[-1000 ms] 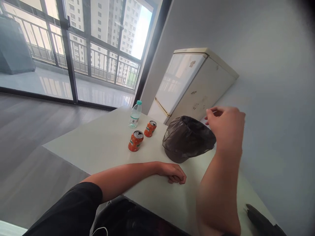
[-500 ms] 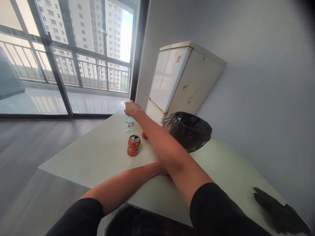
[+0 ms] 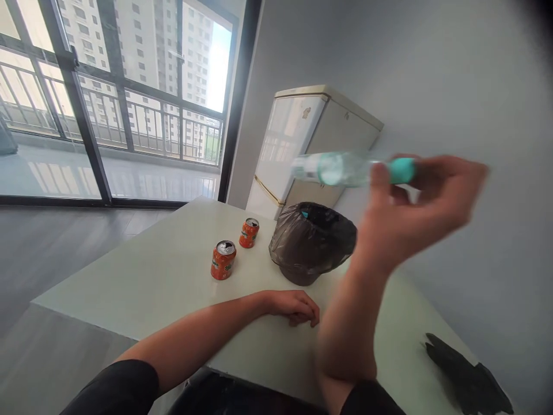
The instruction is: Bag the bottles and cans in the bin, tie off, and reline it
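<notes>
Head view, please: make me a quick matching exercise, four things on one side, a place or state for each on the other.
1. Bottle
2. Left hand
3. Nearer can
4. Bagged container

A. Orange, standing upright
B. Dark, in front of the fridge
C. Curled, on the table
D. Held nearly level in the right hand

Pairs: 1-D, 2-C, 3-A, 4-B
</notes>
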`<action>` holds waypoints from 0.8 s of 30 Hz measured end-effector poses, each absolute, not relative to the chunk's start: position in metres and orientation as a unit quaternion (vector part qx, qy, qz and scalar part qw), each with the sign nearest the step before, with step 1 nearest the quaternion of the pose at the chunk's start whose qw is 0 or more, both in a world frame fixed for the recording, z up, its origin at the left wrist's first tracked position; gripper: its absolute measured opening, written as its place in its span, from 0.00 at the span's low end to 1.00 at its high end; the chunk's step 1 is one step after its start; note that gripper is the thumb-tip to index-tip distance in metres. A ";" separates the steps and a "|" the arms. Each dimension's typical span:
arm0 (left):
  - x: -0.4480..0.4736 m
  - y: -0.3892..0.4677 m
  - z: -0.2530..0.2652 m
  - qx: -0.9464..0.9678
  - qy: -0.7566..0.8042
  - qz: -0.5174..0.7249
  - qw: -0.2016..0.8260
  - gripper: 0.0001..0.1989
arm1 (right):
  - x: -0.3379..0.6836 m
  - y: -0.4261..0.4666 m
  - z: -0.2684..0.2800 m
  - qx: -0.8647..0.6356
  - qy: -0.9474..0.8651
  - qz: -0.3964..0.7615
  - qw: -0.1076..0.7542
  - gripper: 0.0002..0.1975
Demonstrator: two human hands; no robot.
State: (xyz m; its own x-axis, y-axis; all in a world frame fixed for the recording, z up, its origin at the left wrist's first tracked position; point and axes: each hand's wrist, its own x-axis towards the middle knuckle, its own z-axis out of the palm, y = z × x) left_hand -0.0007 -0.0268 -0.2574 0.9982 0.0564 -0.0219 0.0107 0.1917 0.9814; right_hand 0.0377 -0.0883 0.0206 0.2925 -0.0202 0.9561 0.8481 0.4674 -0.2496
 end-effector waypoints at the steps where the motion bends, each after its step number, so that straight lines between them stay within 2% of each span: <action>1: -0.002 -0.027 -0.255 0.637 0.021 0.013 0.770 0.11 | 0.050 -0.097 0.022 -0.401 -0.477 -0.334 0.707 0.09; 4: -0.004 -0.026 -0.251 0.641 0.016 0.015 0.767 0.09 | 0.080 -0.101 0.018 -0.421 -0.458 -0.351 0.700 0.07; 9: -0.005 -0.026 -0.250 0.634 0.024 0.017 0.773 0.08 | 0.118 -0.065 0.005 -0.517 -0.495 -0.323 0.619 0.06; 14: -0.006 -0.026 -0.249 0.634 0.032 0.012 0.772 0.09 | 0.139 -0.027 -0.009 -0.595 -0.567 -0.212 0.529 0.05; 16: -0.007 -0.026 -0.247 0.630 0.035 0.007 0.775 0.09 | 0.141 -0.018 -0.014 -0.631 -0.597 -0.135 0.477 0.04; 19: -0.008 -0.027 -0.244 0.631 0.043 0.007 0.775 0.09 | 0.142 -0.014 -0.019 -0.678 -0.651 -0.027 0.341 0.06; 21: -0.008 -0.026 -0.244 0.634 0.042 0.007 0.772 0.09 | 0.138 -0.017 -0.020 -0.687 -0.677 -0.007 0.266 0.07; 22: -0.008 -0.026 -0.244 0.634 0.039 0.007 0.772 0.09 | 0.134 -0.020 -0.020 -0.683 -0.683 -0.024 0.258 0.07; 24: -0.006 -0.026 -0.246 0.632 0.033 0.005 0.774 0.08 | 0.120 -0.027 -0.019 -0.658 -0.679 -0.090 0.312 0.09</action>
